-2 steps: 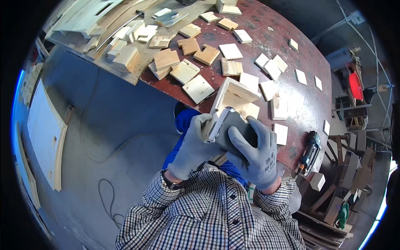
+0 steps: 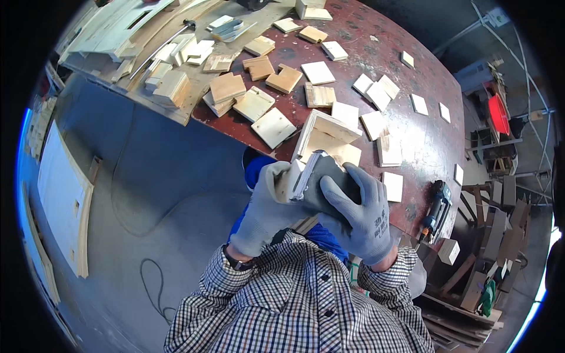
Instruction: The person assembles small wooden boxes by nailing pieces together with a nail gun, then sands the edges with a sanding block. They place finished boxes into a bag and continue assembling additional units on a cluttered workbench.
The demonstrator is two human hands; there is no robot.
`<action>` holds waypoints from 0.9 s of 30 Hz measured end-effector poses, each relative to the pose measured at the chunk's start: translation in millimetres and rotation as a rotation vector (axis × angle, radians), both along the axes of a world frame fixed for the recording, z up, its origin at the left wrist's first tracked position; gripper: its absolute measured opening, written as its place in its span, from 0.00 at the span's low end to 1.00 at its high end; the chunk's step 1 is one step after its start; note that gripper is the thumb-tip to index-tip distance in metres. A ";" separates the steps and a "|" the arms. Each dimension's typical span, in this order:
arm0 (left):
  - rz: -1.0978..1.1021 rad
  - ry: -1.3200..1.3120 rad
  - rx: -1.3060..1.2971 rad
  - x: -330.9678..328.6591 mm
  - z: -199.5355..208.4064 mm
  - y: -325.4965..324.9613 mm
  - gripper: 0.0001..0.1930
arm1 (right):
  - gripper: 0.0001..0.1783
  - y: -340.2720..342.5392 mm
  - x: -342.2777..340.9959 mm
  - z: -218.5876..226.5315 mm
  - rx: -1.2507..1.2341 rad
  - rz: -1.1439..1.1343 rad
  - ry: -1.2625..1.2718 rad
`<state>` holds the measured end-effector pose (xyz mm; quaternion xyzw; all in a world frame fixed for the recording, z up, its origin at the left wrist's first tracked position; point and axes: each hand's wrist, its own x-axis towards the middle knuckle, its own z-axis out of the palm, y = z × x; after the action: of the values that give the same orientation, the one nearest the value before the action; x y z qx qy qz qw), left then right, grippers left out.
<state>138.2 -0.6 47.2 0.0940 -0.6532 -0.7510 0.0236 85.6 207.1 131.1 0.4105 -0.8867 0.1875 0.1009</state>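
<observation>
Both my hands wear grey gloves and meet in front of my chest, at the table's near edge. My right hand (image 2: 368,220) is closed round a dark grey block (image 2: 323,181) with a pale, rough-looking edge; its exact kind does not show. My left hand (image 2: 262,209) has its fingers curled round a small pale wooden piece (image 2: 287,183), pressed against the block's left side. Its fingertips are partly hidden. Just beyond the hands stands an open wooden box-like piece (image 2: 321,130) with upright walls, partly covered by the block.
Several square wooden pieces (image 2: 273,127) lie scattered over the dark red table (image 2: 424,141). A nail-gun-like tool (image 2: 436,209) rests at its right edge. Far left, a hammer (image 2: 189,25) and wooden blocks (image 2: 172,88) lie on a wooden bench. A cable (image 2: 154,282) loops over the floor.
The view has shifted slightly, so the table and its pieces sit a little further left. The dark block is tilted slightly differently; both hands keep their grip.
</observation>
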 end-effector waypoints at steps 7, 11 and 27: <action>0.053 -0.106 0.426 2.3 3.8 -27.5 0.42 | 0.33 36.4 0.6 -6.1 -0.061 -0.300 0.079; -0.043 -0.143 0.616 -3.1 16.0 -16.3 0.39 | 0.31 11.3 30.1 -4.7 -0.075 -0.220 0.166; 0.027 -0.110 0.262 -3.9 17.0 2.1 0.41 | 0.28 -9.6 -1.7 -16.2 -0.131 -0.157 0.121</action>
<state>134.3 1.5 64.3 0.1461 -0.5485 -0.8232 -0.0149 83.8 197.4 114.9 0.3430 -0.8942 0.2114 0.1950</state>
